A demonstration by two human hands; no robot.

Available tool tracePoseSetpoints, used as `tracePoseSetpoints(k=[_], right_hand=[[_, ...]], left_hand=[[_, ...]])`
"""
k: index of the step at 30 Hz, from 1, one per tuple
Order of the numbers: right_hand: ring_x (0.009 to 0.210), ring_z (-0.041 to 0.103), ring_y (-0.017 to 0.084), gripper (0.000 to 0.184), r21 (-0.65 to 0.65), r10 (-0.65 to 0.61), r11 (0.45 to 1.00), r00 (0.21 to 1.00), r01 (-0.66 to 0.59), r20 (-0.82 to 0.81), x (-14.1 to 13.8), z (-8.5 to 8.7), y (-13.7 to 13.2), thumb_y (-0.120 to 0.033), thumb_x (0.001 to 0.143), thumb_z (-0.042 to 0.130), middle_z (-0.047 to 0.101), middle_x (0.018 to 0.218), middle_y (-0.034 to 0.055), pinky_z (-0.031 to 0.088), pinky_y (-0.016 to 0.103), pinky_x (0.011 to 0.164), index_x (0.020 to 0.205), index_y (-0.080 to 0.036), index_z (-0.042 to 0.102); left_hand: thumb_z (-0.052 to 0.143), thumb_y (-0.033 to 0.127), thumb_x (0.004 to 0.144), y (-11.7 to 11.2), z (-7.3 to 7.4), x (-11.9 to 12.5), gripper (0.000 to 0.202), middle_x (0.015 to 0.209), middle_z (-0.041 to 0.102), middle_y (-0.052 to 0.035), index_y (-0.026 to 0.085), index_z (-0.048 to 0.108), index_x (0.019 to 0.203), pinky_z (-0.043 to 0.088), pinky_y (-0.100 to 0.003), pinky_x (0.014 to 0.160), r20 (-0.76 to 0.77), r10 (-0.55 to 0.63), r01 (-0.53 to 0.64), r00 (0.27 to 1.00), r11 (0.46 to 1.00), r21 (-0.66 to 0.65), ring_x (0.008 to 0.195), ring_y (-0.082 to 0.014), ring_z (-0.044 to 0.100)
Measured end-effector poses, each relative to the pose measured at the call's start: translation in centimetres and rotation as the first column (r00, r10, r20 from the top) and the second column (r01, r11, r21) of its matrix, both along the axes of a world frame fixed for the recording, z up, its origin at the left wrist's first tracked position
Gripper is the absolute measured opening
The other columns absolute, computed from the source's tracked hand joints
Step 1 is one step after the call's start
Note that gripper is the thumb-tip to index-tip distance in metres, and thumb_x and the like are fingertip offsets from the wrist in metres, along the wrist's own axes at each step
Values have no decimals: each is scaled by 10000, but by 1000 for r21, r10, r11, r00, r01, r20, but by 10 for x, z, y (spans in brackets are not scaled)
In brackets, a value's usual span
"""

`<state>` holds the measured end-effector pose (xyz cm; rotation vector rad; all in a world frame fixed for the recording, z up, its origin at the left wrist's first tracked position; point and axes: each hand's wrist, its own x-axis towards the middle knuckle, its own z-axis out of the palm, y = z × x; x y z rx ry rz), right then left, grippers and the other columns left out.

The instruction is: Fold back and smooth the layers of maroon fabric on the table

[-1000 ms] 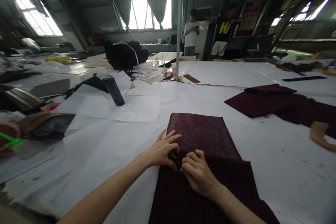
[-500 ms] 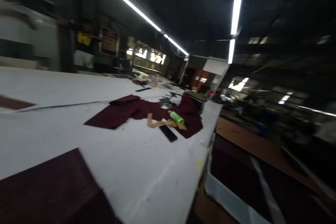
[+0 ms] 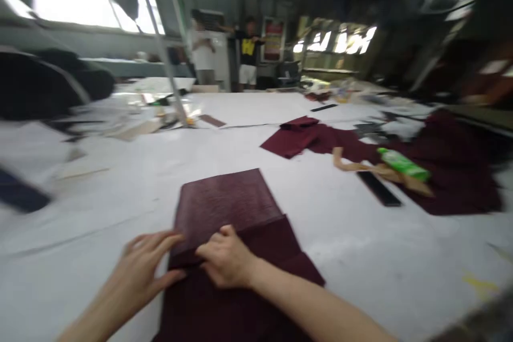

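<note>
Directly in front of me, a stack of maroon fabric pieces (image 3: pixel 224 197) lies on the white table, its far part paler and smoother than the dark near part. My right hand (image 3: pixel 228 259) is closed at a folded edge across the middle of the stack, fingers curled and pinching the dark cloth. At the stack's left edge is my left hand (image 3: pixel 150 262), thumb and fingers apart, with the fingertips at the border of the fabric. The near end of the stack runs out of view at the bottom.
Crumpled maroon cloth (image 3: pixel 452 171) lies to the right, with a green bottle (image 3: pixel 404 164), a tan strip (image 3: pixel 348 164) and a black phone (image 3: pixel 379 188) by it. A metal pole (image 3: pixel 164 53) rises at the left. Two people (image 3: pixel 247 56) stand beyond the white table (image 3: pixel 224 144).
My view has swung left and down, so the fabric stack is now central. Both hands, out of sight before, are now on or at the stack, the right one gripping its cloth.
</note>
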<state>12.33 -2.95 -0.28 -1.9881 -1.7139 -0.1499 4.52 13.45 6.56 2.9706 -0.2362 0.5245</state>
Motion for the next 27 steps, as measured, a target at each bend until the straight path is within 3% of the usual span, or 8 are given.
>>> tracePoseSetpoints(k=[2, 6, 10, 17, 27], right_hand=[[857, 527, 180, 186, 71, 16, 997, 994, -8, -104, 4, -2, 8, -189, 884, 528, 647, 900, 42, 275, 358, 862, 1069, -177, 532], [848, 511, 177, 239, 154, 79, 987, 973, -46, -216, 19, -4, 18, -86, 852, 547, 627, 908, 33, 272, 359, 847, 1071, -182, 538], [881, 494, 188, 203, 135, 59, 990, 973, -29, -224, 22, -4, 19, -87, 837, 606, 604, 896, 19, 291, 349, 822, 1004, -193, 560], [876, 506, 176, 161, 154, 77, 987, 955, -34, -285, 29, -8, 22, -115, 808, 682, 596, 861, 1, 305, 352, 827, 916, -207, 607], [883, 535, 168, 122, 148, 85, 988, 963, -48, -256, 32, -4, 20, -167, 821, 672, 614, 882, 13, 338, 369, 842, 931, -209, 644]], left_hand=[[689, 350, 786, 10, 3, -33, 279, 1047, 642, -9, 256, 600, 1033, 389, -400, 922, -156, 102, -101, 982, 995, 16, 1000, -213, 575], [717, 228, 753, 15, -11, -31, 170, 891, 651, 2, 218, 610, 884, 365, -379, 867, -322, 190, -225, 927, 972, -73, 907, -212, 587], [710, 221, 758, 21, -21, -25, 123, 873, 650, 13, 219, 624, 846, 388, -323, 819, -308, 225, -276, 924, 952, -133, 866, -185, 592], [655, 187, 794, 33, -33, -40, 71, 872, 638, 26, 225, 654, 853, 429, -206, 673, -265, 209, -285, 941, 912, -295, 776, -121, 596], [547, 184, 884, 39, -51, -53, 142, 910, 641, -5, 219, 679, 925, 481, -226, 765, -175, 184, -242, 967, 874, -421, 816, -127, 614]])
